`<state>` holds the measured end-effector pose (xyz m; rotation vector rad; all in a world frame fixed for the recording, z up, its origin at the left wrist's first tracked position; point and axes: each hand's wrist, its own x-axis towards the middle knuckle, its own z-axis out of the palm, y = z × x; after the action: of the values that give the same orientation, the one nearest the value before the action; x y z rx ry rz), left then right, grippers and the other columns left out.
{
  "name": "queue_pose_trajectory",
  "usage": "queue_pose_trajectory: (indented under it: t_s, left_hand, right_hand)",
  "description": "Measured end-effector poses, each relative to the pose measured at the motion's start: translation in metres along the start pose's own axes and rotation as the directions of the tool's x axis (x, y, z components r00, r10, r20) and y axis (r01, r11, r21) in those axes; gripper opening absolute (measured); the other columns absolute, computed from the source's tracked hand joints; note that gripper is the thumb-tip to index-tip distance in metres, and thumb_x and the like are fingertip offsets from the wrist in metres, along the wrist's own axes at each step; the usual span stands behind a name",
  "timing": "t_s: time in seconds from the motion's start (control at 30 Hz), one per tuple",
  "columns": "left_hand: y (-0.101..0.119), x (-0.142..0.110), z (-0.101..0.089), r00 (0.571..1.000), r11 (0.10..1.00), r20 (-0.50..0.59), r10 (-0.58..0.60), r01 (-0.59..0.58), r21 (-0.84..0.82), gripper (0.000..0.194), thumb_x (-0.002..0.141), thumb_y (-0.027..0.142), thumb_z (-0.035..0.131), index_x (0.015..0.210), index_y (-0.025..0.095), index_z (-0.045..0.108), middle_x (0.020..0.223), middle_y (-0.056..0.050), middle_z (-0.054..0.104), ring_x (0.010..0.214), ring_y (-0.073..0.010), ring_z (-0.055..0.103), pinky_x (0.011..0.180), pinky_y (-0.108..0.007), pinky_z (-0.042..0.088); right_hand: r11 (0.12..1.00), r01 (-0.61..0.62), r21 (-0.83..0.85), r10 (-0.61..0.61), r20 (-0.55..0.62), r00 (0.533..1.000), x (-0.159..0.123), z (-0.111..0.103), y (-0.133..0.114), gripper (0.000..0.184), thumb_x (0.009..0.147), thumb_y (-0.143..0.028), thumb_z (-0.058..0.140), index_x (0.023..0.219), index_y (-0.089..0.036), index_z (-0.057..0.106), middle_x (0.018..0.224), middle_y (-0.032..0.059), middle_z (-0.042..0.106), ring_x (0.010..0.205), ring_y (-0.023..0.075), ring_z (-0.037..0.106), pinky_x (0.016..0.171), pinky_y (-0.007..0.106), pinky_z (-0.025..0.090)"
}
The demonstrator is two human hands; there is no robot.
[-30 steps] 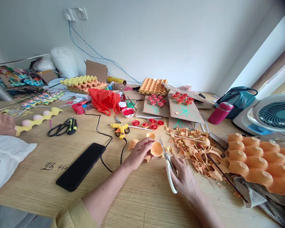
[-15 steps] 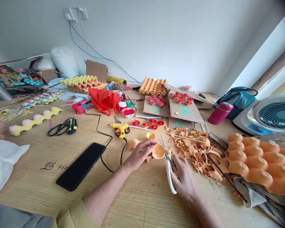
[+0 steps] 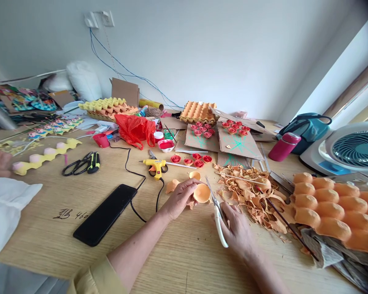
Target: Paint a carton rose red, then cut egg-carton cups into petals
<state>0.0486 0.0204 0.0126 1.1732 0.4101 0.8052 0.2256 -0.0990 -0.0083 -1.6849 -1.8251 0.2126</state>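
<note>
Pinching cup (image 3: 201, 192) in left hand (image 3: 180, 199), rim turned toward scissors (image 3: 217, 214); right hand (image 3: 237, 231) grip closed round handles, blades parted.

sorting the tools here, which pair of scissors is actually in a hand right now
The white-handled scissors, gripped in the right hand beside the orange cup. The black scissors lie untouched on the table's left.

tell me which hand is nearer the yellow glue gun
Left. The left hand holds an orange cup just below the glue gun; the right hand with the scissors sits farther right.
</note>
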Motion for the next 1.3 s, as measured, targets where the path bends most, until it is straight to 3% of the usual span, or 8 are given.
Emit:
queue_pose_trajectory:
  t_s: [0.33,0.5,0.73,0.93,1.07,1.3]
  left_hand:
    - [0.0021,0.0012,0.0034,0.999,0.988,-0.052,0.009,-0.016,-0.152,0.045,0.084,0.037,0.072,0.127,0.025,0.066,0.111,-0.006,0.058,0.091,-0.0161,0.057,0.078,-0.03,0.054]
    - [0.0033,-0.0001,0.0044,0.996,0.991,-0.084,0.021,-0.032,-0.128,0.039,0.082,0.032,0.074,0.119,0.023,0.064,0.119,-0.005,0.058,0.097,-0.017,0.062,0.084,-0.032,0.054]
    - [0.0027,0.0007,0.0055,0.995,0.985,-0.091,0.029,-0.044,-0.166,0.043,0.079,0.03,0.079,0.114,0.023,0.054,0.115,-0.005,0.064,0.1,-0.0189,0.067,0.091,-0.035,0.053]
    - [-0.0016,0.0024,0.0046,0.99,0.996,-0.122,0.075,-0.081,-0.039,0.059,0.077,0.03,0.081,0.129,0.021,0.054,0.13,-0.01,0.06,0.11,-0.021,0.063,0.095,-0.033,0.05]
    - [-0.0009,0.0018,0.0076,0.985,0.995,-0.136,0.102,-0.099,0.025,0.054,0.073,0.027,0.084,0.118,0.02,0.055,0.123,-0.009,0.063,0.111,-0.0214,0.062,0.098,-0.033,0.048]
    - [-0.0039,0.0043,0.0095,0.962,0.957,-0.094,0.255,-0.237,0.166,0.049,0.07,0.022,0.084,0.108,0.021,0.053,0.112,-0.005,0.061,0.106,-0.0191,0.062,0.097,-0.033,0.051]
  right_hand:
    - [0.999,0.006,0.032,-0.002,-0.13,0.992,0.004,-0.0039,-0.001,0.029,0.097,-0.036,0.048,0.072,-0.025,0.039,0.064,-0.0024,0.051,0.064,0.0159,0.047,0.062,0.029,0.039]
    - [0.999,0.036,0.005,-0.035,-0.13,0.991,0.0025,-0.0033,-0.0006,0.026,0.097,-0.035,0.048,0.074,-0.025,0.04,0.065,-0.0023,0.052,0.064,0.0163,0.047,0.064,0.029,0.04]
    - [0.998,0.06,-0.026,-0.062,-0.07,0.996,0.0025,-0.0017,-0.0008,0.022,0.097,-0.035,0.046,0.078,-0.024,0.044,0.071,-0.0008,0.057,0.068,0.0173,0.053,0.069,0.031,0.044]
    - [0.996,0.076,-0.054,-0.079,-0.049,0.996,0.0035,-0.0001,-0.0014,0.019,0.099,-0.035,0.044,0.084,-0.024,0.045,0.075,-0.0009,0.057,0.068,0.0172,0.057,0.072,0.033,0.046]
    - [0.996,0.068,-0.055,-0.071,-0.054,0.996,0.0041,0.0003,-0.0017,0.02,0.1,-0.038,0.043,0.086,-0.024,0.046,0.074,-0.0019,0.056,0.069,0.0174,0.058,0.073,0.033,0.047]
    - [0.998,0.06,-0.035,-0.062,-0.035,0.997,0.0044,-0.0007,-0.0021,0.018,0.1,-0.038,0.042,0.091,-0.024,0.049,0.079,-0.0004,0.061,0.072,0.0185,0.06,0.073,0.034,0.048]
